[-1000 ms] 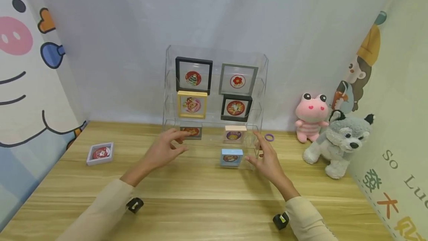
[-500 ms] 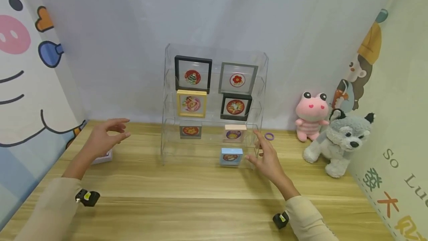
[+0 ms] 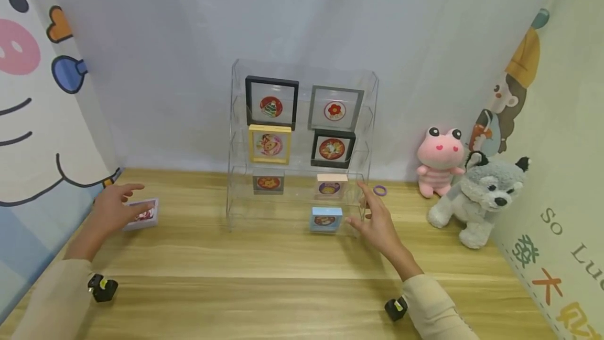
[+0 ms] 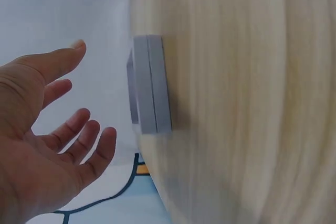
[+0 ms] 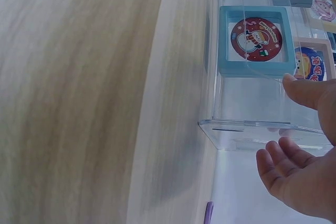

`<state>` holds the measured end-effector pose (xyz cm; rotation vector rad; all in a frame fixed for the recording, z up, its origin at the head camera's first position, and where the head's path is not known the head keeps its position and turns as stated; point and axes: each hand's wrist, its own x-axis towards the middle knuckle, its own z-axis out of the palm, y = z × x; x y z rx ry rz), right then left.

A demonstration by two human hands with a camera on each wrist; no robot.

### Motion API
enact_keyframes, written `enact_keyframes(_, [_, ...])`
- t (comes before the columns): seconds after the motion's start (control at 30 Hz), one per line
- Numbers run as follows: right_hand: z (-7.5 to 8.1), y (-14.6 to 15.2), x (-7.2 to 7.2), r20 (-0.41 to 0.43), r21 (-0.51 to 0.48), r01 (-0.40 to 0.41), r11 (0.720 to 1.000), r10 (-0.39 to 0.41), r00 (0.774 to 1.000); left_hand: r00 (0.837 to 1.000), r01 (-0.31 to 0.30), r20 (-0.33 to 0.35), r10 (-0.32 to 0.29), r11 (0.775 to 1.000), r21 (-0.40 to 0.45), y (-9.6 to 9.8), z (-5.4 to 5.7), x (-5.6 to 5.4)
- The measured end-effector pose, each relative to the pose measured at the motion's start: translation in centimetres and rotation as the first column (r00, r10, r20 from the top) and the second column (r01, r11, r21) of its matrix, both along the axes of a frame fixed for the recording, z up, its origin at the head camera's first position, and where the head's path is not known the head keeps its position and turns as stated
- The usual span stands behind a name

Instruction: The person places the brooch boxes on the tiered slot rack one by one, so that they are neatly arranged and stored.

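Note:
My left hand (image 3: pixel 109 211) hovers over a small pale-lavender square frame (image 3: pixel 150 214) with a red round picture, lying on the table at the left. In the left wrist view, thumb and fingers are spread, apart from the frame's (image 4: pixel 151 85) edge. My right hand (image 3: pixel 379 229) is at the right side of a clear acrylic tiered stand (image 3: pixel 229 188). Its thumb is inside near the front tier, the fingers loosely bent outside the side panel. A light-blue frame (image 5: pixel 254 69) with a red round picture stands on the lowest tier, close to that thumb.
Higher tiers hold a black frame (image 3: pixel 272 80), a grey frame (image 3: pixel 311 109), a yellow frame (image 3: pixel 251 146) and several others. Right of the stand are a purple ring (image 3: pixel 380 190), a pink plush frog (image 3: pixel 440 156) and a grey plush dog (image 3: pixel 493 193). A curtain hangs behind.
My left hand has moved from the grey frame on the stand's left, leftward across the table to above the lavender frame. My right hand has stayed at the stand's right side.

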<state>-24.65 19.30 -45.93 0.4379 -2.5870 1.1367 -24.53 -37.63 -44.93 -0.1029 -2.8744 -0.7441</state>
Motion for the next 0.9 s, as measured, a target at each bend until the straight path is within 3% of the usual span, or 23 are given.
enact_keyframes(0.13, [0.2,0.0,0.0,-0.002,-0.001,-0.001,1.0,0.0,1.0,0.999,-0.009,0.032,0.012,0.996,-0.092,-1.0,-0.5,0.0])
enact_keyframes(0.27, [0.2,0.1,0.1,0.008,-0.002,-0.001,1.0,0.001,1.0,0.996,-0.012,0.084,0.023,0.991,-0.13,-1.1,-1.0,0.3])
enact_keyframes(0.5, [0.2,0.0,0.0,0.013,-0.003,-0.005,1.0,0.005,1.0,0.996,-0.028,0.075,0.042,0.984,-0.174,-1.1,-1.7,0.4])
enact_keyframes(0.7, [0.1,0.0,0.0,0.002,-0.002,-0.008,1.0,0.008,1.0,0.996,0.048,0.087,-0.035,0.987,-0.154,-1.7,-1.9,-0.1])
enact_keyframes(0.9, [0.1,0.1,0.0,0.0,-0.003,-0.01,1.0,0.01,1.0,0.975,0.153,0.172,-0.142,0.987,-0.053,-1.9,-1.9,-0.5])
